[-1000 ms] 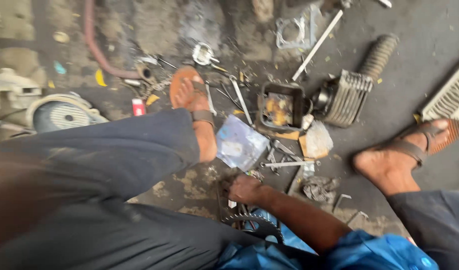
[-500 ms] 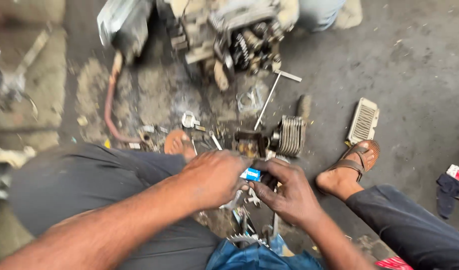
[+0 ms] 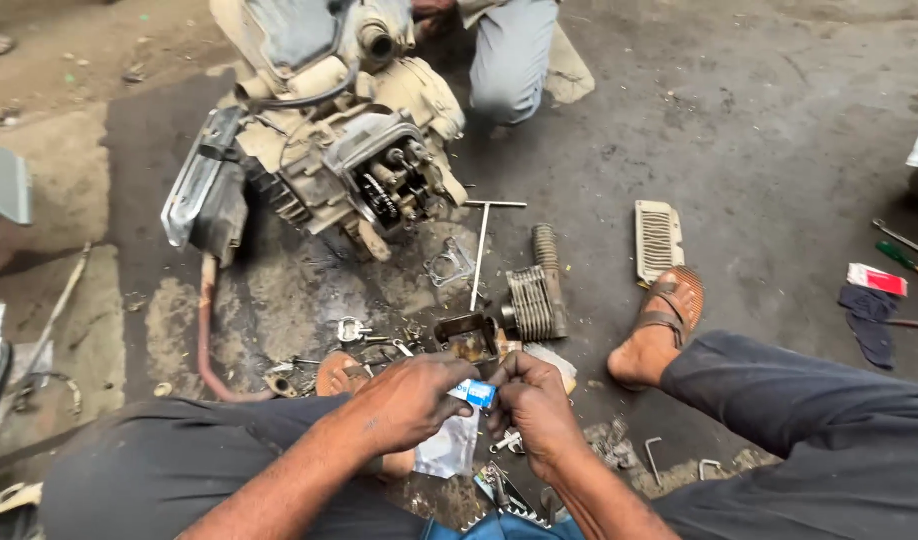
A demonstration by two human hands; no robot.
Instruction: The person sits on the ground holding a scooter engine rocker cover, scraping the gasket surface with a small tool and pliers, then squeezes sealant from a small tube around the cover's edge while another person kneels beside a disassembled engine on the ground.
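My left hand (image 3: 411, 402) and my right hand (image 3: 535, 410) meet in front of me, both pinching a small blue and white packet (image 3: 476, 393) between the fingertips. A clear plastic bag (image 3: 449, 450) hangs just below them. I sit on the ground with my knees spread, a sandalled foot (image 3: 661, 328) out to the right. A greasy engine (image 3: 339, 150) with its chain and gears exposed lies on the floor ahead.
Loose parts litter the floor: a finned cylinder (image 3: 537, 300), a T-handle wrench (image 3: 482, 245), a gasket (image 3: 449, 265), a ribbed cover (image 3: 659, 240), a reddish hose (image 3: 207, 340). Screwdrivers (image 3: 904, 255) and a rag (image 3: 871, 320) lie far right. Another person's knee (image 3: 507, 60) is behind the engine.
The view has tilted up from the floor between my legs to take in the engine. My left hand came in, and both hands now hold the small packet.
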